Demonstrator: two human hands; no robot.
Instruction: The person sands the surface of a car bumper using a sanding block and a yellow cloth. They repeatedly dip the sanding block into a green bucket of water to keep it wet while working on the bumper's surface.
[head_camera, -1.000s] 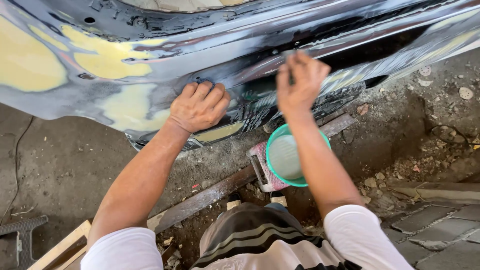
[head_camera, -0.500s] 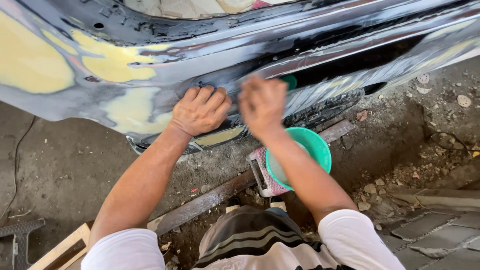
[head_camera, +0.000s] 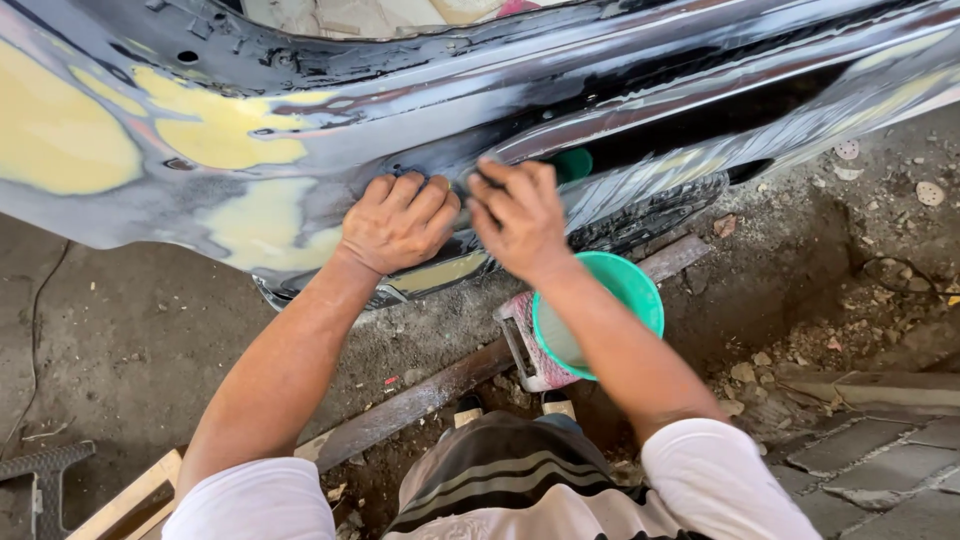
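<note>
My left hand (head_camera: 398, 222) presses flat on the dark, wet car body panel (head_camera: 560, 90), with a small dark blue sanding pad (head_camera: 403, 172) showing under its fingertips. My right hand (head_camera: 517, 215) lies on the same panel just to the right of the left hand, almost touching it. Its fingers are bent and close together, and whether anything is under them is hidden. Yellow filler patches (head_camera: 225, 130) mark the panel to the left of both hands.
A green bucket (head_camera: 640, 290) stands on a small pinkish stool (head_camera: 520, 345) under my right forearm. A tyre (head_camera: 650, 210) shows below the panel. A metal bar (head_camera: 410, 405), wooden pieces (head_camera: 125, 500) and rubble (head_camera: 800, 350) lie on the dirt floor.
My right hand has come down from a raised position and moved left across the panel, ending next to my left hand. The left hand has stayed in place.
</note>
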